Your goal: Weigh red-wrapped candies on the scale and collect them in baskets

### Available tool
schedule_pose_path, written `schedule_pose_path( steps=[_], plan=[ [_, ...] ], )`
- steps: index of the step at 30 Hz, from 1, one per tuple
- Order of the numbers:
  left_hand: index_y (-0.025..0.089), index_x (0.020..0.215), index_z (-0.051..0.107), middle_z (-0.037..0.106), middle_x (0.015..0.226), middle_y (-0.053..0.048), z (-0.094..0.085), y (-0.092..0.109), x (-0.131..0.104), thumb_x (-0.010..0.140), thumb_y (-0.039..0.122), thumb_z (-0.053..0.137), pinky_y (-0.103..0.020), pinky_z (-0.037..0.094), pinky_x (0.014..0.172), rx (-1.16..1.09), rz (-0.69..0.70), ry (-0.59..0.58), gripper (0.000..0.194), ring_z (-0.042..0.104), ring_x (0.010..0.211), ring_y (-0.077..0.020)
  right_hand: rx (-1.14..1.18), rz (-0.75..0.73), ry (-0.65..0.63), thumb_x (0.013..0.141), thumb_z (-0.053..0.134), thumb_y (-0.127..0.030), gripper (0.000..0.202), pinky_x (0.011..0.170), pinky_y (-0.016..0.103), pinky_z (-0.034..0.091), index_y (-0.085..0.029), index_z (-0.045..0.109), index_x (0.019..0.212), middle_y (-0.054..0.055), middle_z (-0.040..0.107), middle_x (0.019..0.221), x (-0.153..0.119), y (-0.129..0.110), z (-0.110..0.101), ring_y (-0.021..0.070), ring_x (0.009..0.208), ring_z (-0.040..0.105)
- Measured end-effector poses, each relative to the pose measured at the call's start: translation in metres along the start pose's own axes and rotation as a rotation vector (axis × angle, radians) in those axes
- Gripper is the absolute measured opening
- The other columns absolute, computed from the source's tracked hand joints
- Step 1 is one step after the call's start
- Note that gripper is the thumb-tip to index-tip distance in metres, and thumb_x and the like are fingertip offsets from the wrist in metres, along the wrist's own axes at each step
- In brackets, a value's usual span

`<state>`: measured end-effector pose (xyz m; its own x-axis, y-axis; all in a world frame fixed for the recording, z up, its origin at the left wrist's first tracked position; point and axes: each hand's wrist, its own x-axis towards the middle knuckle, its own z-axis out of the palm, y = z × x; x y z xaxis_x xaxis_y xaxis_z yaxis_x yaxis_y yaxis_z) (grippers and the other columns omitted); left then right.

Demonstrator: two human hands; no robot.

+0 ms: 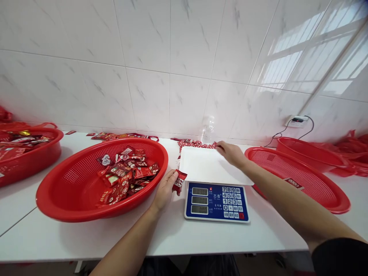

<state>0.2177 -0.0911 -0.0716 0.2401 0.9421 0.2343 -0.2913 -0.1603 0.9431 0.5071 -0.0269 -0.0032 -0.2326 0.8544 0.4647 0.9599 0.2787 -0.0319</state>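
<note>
Head view: left hand (163,191) pinches red packet (179,181), fingers closed on it, just left of scale (217,202); basket (82,188) farther left. Right hand (230,153) reaches over pan (211,165) toward dotted packets (193,143) near wall (149,103); fingers bunched nearly together, can't tell from here whether they grip any. Step, by look of it: picking up packets around scale. Next move seems to call for sure right-hand pinch, clear of pan.
</note>
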Motion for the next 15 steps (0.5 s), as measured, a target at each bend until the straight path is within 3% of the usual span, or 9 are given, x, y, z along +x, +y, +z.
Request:
schedule_pose_path(
  steps=[5,10,13,15],
  plan=[
    [0.016,0.088,0.055,0.052,0.063,0.002,0.003,0.001,-0.002,0.089,0.039,0.05,-0.021,0.04,0.044,-0.02,-0.01,-0.013,0.023,0.048,0.051,-0.0092,-0.139,0.296,0.152,0.095,0.037,-0.046,0.038,0.053,0.026,0.035,-0.022,0.055,0.119,0.01,0.071,0.093,-0.05,0.07,-0.038,0.0215,0.075,0.065],
    [0.017,0.088,0.056,0.053,0.066,0.002,0.006,0.001,-0.004,0.089,0.037,0.051,-0.02,0.041,0.046,-0.026,0.019,-0.01,0.021,0.049,0.054,-0.0094,-0.232,0.423,0.031,0.095,0.024,-0.051,0.055,0.052,0.029,0.034,-0.016,0.061,0.117,0.015,0.07,0.093,-0.102,0.124,-0.039,0.0221,0.076,0.066],
    [0.017,0.088,0.057,0.052,0.066,0.002,0.008,0.0,-0.004,0.088,0.04,0.054,-0.02,0.041,0.046,0.017,0.04,0.019,0.023,0.049,0.054,-0.0088,-0.229,0.417,-0.005,0.095,0.033,-0.047,0.05,0.06,0.032,0.041,-0.012,0.062,0.117,0.019,0.067,0.104,-0.12,0.131,-0.033,0.0272,0.091,0.066],
    [0.016,0.092,0.059,0.053,0.068,0.002,0.011,-0.001,-0.006,0.087,0.042,0.055,-0.019,0.041,0.045,0.051,0.036,0.042,0.026,0.049,0.054,-0.0083,-0.202,0.385,0.057,0.094,0.036,-0.044,0.048,0.066,0.035,0.044,-0.011,0.061,0.118,0.02,0.066,0.111,-0.126,0.117,-0.031,0.0304,0.101,0.063]
  ],
)
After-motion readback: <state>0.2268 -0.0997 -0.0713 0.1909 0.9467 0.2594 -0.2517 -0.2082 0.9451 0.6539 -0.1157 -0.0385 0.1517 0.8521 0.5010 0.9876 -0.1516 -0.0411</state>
